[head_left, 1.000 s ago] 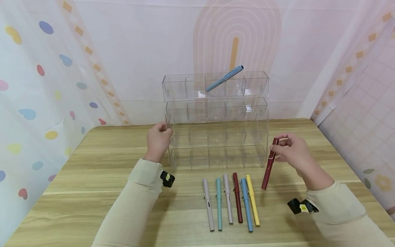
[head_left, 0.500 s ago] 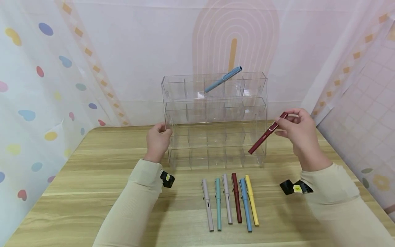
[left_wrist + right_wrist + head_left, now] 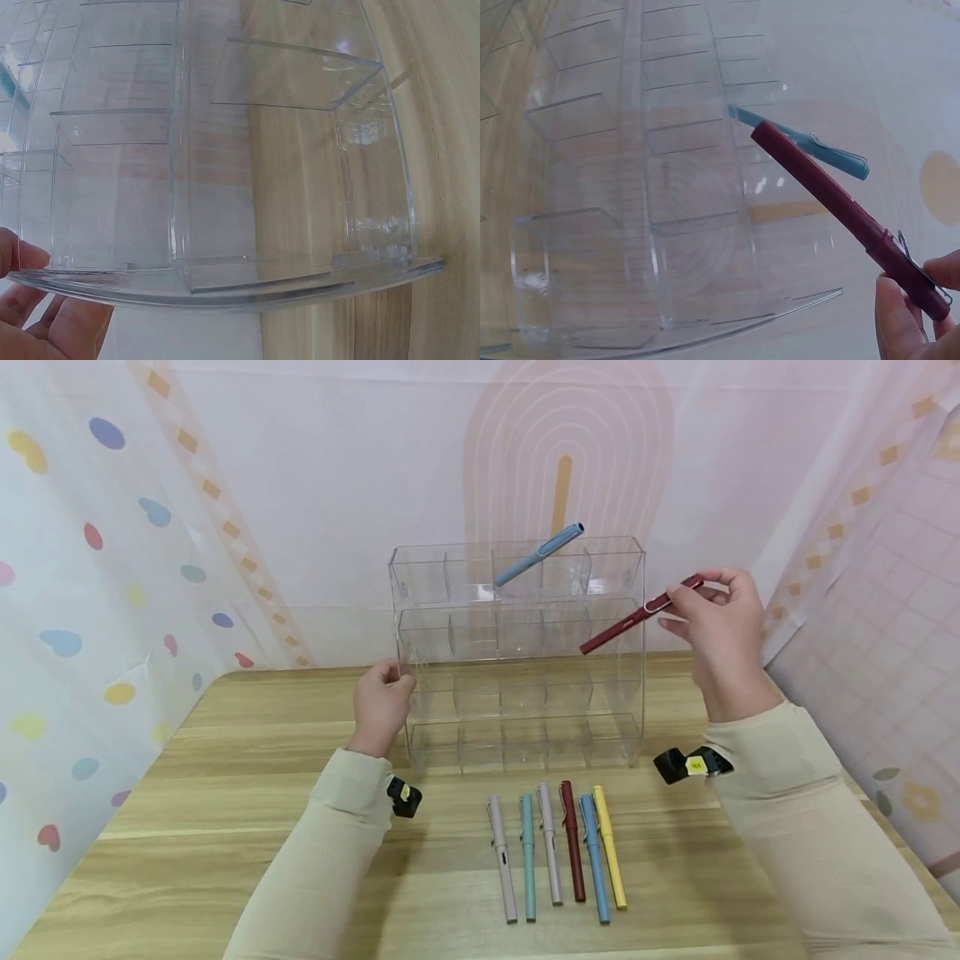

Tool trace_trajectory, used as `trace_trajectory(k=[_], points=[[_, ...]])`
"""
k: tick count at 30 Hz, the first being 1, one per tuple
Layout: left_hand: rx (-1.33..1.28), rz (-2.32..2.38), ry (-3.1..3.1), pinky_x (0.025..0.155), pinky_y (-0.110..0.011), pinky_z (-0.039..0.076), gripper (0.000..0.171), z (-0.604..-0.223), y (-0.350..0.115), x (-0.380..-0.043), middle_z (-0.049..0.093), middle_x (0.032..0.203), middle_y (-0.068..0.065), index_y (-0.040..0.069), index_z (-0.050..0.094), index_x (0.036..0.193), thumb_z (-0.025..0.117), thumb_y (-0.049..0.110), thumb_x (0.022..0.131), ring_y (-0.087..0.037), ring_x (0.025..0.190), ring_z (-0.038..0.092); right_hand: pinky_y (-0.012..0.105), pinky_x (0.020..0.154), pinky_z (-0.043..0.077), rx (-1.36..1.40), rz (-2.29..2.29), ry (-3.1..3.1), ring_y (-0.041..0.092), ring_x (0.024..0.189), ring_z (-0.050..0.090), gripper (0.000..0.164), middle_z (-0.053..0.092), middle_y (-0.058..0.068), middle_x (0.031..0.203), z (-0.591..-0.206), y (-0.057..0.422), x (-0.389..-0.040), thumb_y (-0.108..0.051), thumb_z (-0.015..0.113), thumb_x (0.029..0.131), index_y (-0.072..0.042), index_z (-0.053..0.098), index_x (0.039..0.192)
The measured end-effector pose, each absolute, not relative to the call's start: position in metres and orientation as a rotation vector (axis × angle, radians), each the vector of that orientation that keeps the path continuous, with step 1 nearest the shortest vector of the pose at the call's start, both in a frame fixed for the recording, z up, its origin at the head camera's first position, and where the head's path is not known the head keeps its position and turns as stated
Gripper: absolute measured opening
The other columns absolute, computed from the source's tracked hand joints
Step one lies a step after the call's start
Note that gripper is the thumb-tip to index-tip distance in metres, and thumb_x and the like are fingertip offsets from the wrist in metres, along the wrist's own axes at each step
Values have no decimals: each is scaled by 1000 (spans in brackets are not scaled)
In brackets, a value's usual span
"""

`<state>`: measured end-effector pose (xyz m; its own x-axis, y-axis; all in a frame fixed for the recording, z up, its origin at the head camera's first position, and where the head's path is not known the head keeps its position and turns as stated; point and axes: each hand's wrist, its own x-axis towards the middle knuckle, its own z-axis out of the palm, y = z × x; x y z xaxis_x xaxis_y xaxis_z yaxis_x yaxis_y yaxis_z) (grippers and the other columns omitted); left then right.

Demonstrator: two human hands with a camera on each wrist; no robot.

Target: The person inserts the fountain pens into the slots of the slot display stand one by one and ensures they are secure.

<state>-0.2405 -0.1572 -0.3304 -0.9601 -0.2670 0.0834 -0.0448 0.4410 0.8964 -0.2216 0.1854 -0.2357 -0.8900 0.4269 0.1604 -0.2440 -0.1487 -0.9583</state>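
Note:
A dark red pen (image 3: 637, 617) is pinched near its clip end by my right hand (image 3: 723, 627), tilted with its other end down to the left, in front of the clear rack's right side. In the right wrist view the same red pen (image 3: 832, 195) crosses in front of a blue pen (image 3: 840, 156). My left hand (image 3: 381, 703) grips the left side panel of the clear compartment rack (image 3: 517, 672); the left wrist view shows thumb and fingers on either side of that panel (image 3: 225, 292). The blue pen (image 3: 538, 555) leans in a top-row compartment, clip end up to the right.
Several pens lie side by side on the wooden table (image 3: 247, 827) before the rack: two light grey-lilac pens (image 3: 504, 860), a teal pen (image 3: 528, 856), another dark red pen (image 3: 572, 842), a blue pen (image 3: 595, 858) and a yellow pen (image 3: 611, 847). A patterned curtain (image 3: 337, 485) hangs behind.
My right hand has risen from near the table to the rack's upper rows, carrying the red pen, which has swung from steep to more level. My left hand keeps its place on the rack.

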Motion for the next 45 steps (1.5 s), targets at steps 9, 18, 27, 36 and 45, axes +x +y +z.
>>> trace_trajectory(k=[9, 18, 27, 36, 45], points=[[275, -1526, -2478, 69, -26, 43, 34, -331, -158, -239, 58, 120, -15, 0, 60, 125, 49, 9, 94, -24, 99, 52, 22, 59, 55, -214, 2167, -1477, 13, 73, 67, 31, 51, 8, 99, -210, 182, -236, 1, 67, 86, -13, 46, 103], [282, -1519, -2472, 65, -24, 42, 32, -331, -159, -239, 60, 117, -15, 0, 62, 121, 49, 10, 94, -22, 92, 52, 24, 58, 55, -206, 2179, -1361, 16, 72, 67, 31, 49, 6, 97, -186, 177, -249, 1, 66, 85, -14, 45, 102], [288, -1522, -2465, 63, -22, 41, 32, -331, -156, -239, 60, 116, -16, -1, 62, 121, 50, 8, 94, -21, 89, 53, 24, 63, 55, -267, 2177, -1302, 16, 74, 68, 31, 48, 5, 98, -180, 170, -264, 1, 65, 86, -15, 45, 102], [297, -1535, -2472, 65, -24, 42, 32, -332, -155, -239, 59, 119, -15, 0, 61, 122, 49, 10, 94, -22, 94, 53, 23, 59, 53, -289, 2183, -1231, 15, 69, 65, 30, 50, 5, 95, -188, 161, -279, 3, 64, 86, -15, 44, 99], [288, -1538, -2459, 66, -24, 42, 33, -333, -155, -238, 59, 118, -15, 0, 61, 123, 49, 9, 94, -23, 97, 53, 23, 62, 54, -265, 2151, -1310, 14, 72, 61, 31, 49, 5, 91, -197, 148, -288, 3, 66, 86, -16, 45, 100]])
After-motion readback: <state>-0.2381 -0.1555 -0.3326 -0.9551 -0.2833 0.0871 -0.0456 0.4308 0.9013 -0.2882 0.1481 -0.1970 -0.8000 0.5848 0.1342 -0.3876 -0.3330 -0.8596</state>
